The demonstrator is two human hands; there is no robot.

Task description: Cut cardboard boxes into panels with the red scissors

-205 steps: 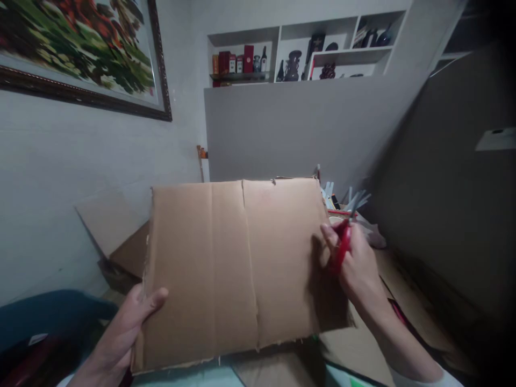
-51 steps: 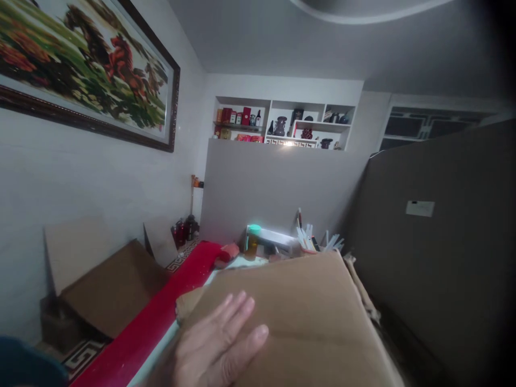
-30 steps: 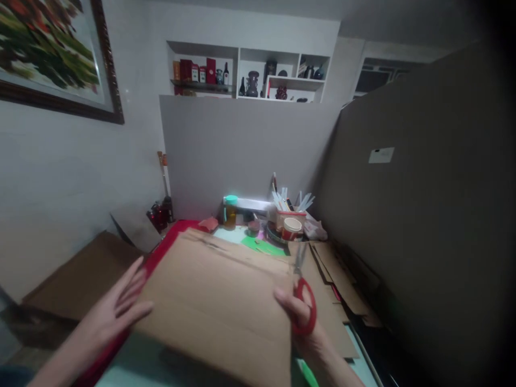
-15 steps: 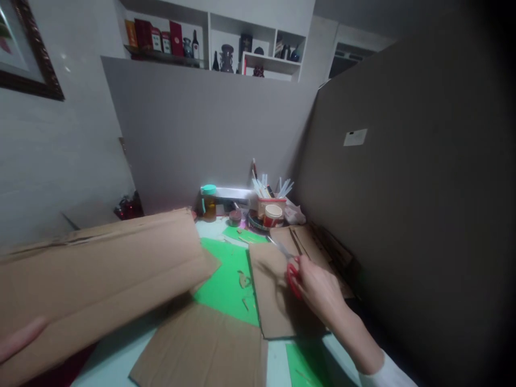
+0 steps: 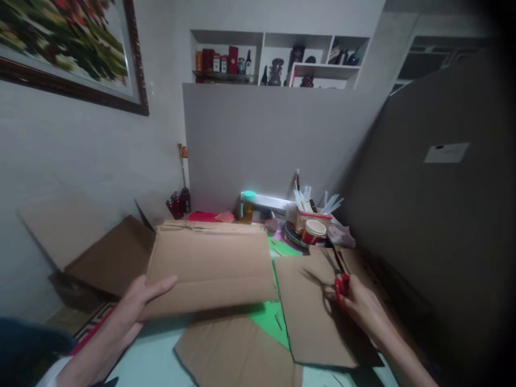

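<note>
My left hand (image 5: 147, 301) grips a folded piece of cardboard (image 5: 213, 269) by its left end, thumb on top and the other fingers underneath. The piece is held tilted above the table. In my right hand (image 5: 357, 301) are red-handled scissors (image 5: 342, 284), their blades pointing up and away from me. They hover over a flat cardboard sheet (image 5: 314, 312) on the right, where their shadow falls. Another cardboard sheet (image 5: 237, 352) lies at the near middle, partly under the held piece. Green paper (image 5: 278, 322) shows between the sheets.
Behind stand a box of white sticks and pens (image 5: 310, 217), a red and white paper cup (image 5: 313, 232) and a teal-lidded bottle (image 5: 248, 207). An open cardboard box (image 5: 113, 252) is at the left. Grey partitions (image 5: 274, 140) rise behind and at the right.
The view has swung left. My left hand has brought the folded cardboard in toward the middle, and its grip now shows. The scissors, still in my right hand, have turned more upright.
</note>
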